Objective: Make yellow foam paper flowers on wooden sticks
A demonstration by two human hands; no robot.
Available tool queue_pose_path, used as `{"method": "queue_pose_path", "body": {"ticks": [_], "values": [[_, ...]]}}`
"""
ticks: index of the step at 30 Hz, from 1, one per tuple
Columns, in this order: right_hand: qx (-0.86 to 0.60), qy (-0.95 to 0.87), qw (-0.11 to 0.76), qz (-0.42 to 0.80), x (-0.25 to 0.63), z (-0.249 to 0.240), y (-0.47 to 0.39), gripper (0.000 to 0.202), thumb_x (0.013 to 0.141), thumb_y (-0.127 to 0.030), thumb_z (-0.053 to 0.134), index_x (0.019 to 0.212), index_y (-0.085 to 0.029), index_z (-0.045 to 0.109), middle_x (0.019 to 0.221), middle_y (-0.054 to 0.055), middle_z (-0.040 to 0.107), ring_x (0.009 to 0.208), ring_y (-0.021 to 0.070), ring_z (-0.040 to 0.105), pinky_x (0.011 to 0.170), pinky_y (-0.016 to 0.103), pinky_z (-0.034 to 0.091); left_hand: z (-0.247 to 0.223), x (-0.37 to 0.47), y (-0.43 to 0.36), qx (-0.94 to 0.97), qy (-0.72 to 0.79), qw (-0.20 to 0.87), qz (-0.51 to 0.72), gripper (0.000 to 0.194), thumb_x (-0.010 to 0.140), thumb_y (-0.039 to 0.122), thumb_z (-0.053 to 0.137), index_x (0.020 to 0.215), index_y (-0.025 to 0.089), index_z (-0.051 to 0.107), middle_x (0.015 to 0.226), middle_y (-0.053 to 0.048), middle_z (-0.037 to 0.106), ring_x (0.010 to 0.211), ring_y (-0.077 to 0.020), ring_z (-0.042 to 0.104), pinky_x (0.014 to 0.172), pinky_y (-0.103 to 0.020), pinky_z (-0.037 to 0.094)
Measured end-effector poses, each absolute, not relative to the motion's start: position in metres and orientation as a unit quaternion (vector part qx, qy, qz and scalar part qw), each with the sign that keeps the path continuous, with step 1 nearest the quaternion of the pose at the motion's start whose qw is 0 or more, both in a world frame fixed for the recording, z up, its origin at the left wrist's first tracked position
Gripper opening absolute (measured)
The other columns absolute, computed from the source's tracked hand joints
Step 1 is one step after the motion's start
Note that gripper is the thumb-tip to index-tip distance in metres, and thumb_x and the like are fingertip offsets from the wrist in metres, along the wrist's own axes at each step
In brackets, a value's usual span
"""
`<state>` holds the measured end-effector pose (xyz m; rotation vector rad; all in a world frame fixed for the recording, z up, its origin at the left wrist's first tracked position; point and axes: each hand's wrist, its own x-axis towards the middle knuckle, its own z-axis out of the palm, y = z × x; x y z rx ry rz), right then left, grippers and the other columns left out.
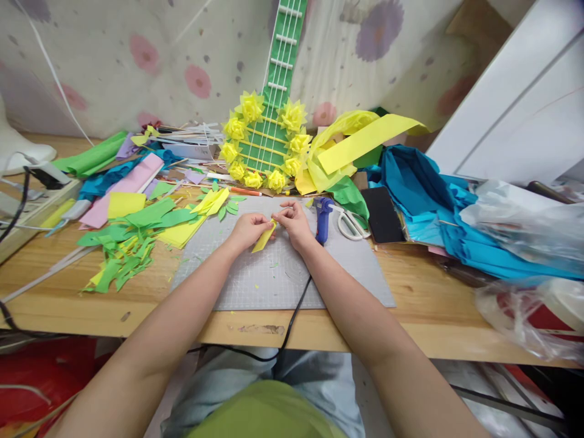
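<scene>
Over the grey cutting mat (246,286), a small folded strip of yellow paper (263,239) is pinched in my left hand (250,231). My right hand (294,225) meets it at the strip's upper end, its thumb and forefinger closed on that end. Just right of my right hand lies a blue glue gun (322,219), its black cord running down off the table edge. White-handled scissors (350,226) rest beside the glue gun. Cut yellow paper pieces (182,233) and green leaf shapes (232,207) lie left of and behind my hands.
A green paper guitar (269,143) ringed with yellow paper flowers leans against the wall. Green scraps (123,249) and a pink paper roll (121,190) are on the left. Blue paper (420,182), a black flat block (383,214) and plastic bags (533,225) fill the right.
</scene>
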<state>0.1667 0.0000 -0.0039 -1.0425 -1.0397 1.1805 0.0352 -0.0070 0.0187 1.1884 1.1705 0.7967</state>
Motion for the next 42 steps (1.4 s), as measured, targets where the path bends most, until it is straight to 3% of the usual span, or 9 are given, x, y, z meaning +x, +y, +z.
{"method": "queue_pose_path", "body": {"ticks": [5,11,17,24,29,32,35,38,42], "values": [[-0.441,-0.429,0.612,0.496,0.169,-0.006,0.003,0.042,0.055,-0.032,0.07,0.084,-0.022,0.04,0.053,-0.011,0.049,0.051,0.0074,0.046,0.059,0.024,0.039,0.02,0.032,-0.006,0.517,0.494,0.621,0.322,0.026,0.063,0.034,0.069,0.069,0.012,0.057,0.062,-0.005,0.066,0.06,-0.0159,0.064,0.06,-0.027,0.049],[-0.455,-0.411,0.594,0.52,0.167,-0.005,0.003,0.049,0.055,-0.033,0.069,0.092,-0.023,0.038,0.073,-0.005,0.059,0.061,0.0088,0.054,0.062,0.025,0.043,0.016,0.03,-0.001,0.506,0.516,0.597,0.348,0.024,0.065,0.031,0.069,0.07,0.012,0.055,0.063,-0.006,0.066,0.055,-0.0132,0.063,0.059,-0.027,0.05],[-0.455,-0.437,0.583,0.512,0.166,-0.009,0.003,0.046,0.056,-0.028,0.068,0.092,-0.022,0.04,0.059,-0.009,0.055,0.052,0.008,0.048,0.058,0.024,0.04,0.016,0.03,-0.001,0.493,0.507,0.607,0.363,0.025,0.066,0.032,0.068,0.074,0.011,0.056,0.069,-0.006,0.067,0.057,-0.0125,0.063,0.058,-0.025,0.05],[-0.456,-0.413,0.596,0.516,0.166,-0.012,0.005,0.047,0.057,-0.03,0.067,0.093,-0.022,0.038,0.065,-0.008,0.056,0.058,0.0093,0.054,0.059,0.024,0.042,0.014,0.025,0.0,0.515,0.503,0.603,0.342,0.03,0.065,0.037,0.068,0.078,0.012,0.058,0.074,-0.008,0.068,0.063,-0.0142,0.064,0.059,-0.025,0.051],[-0.462,-0.426,0.577,0.522,0.162,-0.01,0.005,0.046,0.057,-0.027,0.066,0.092,-0.023,0.037,0.058,-0.01,0.053,0.053,0.0089,0.051,0.056,0.023,0.04,0.012,0.03,0.001,0.515,0.514,0.591,0.347,0.031,0.065,0.04,0.067,0.078,0.013,0.058,0.074,-0.007,0.068,0.062,-0.0138,0.063,0.059,-0.026,0.05],[-0.475,-0.393,0.602,0.506,0.161,-0.011,0.006,0.043,0.058,-0.025,0.065,0.091,-0.023,0.036,0.057,-0.01,0.052,0.053,0.009,0.051,0.055,0.023,0.04,0.017,0.023,0.01,0.547,0.547,0.509,0.377,0.03,0.067,0.041,0.063,0.081,0.014,0.059,0.077,-0.006,0.067,0.062,-0.0136,0.062,0.058,-0.025,0.048],[-0.478,-0.364,0.612,0.515,0.162,-0.01,0.008,0.042,0.059,-0.025,0.064,0.09,-0.023,0.036,0.057,-0.01,0.052,0.052,0.0088,0.05,0.055,0.023,0.04,0.025,0.003,0.028,0.564,0.641,0.317,0.413,0.026,0.075,0.039,0.053,0.087,0.017,0.058,0.084,-0.005,0.066,0.067,-0.0142,0.06,0.064,-0.027,0.046],[-0.482,-0.347,0.608,0.527,0.162,-0.009,0.009,0.041,0.058,-0.023,0.064,0.088,-0.023,0.037,0.058,-0.009,0.052,0.051,0.0087,0.05,0.055,0.023,0.04,0.029,-0.022,0.046,0.582,0.731,0.118,0.337,0.022,0.073,0.037,0.055,0.086,0.02,0.061,0.09,-0.007,0.064,0.088,-0.0222,0.057,0.077,-0.034,0.042],[-0.481,-0.346,0.608,0.529,0.162,-0.008,0.009,0.042,0.058,-0.023,0.065,0.089,-0.022,0.037,0.059,-0.009,0.052,0.053,0.0088,0.05,0.055,0.023,0.04,0.023,-0.041,0.061,0.623,0.748,0.033,0.226,0.024,0.071,0.034,0.058,0.088,0.018,0.062,0.096,-0.012,0.061,0.099,-0.0269,0.051,0.085,-0.037,0.038]]}}
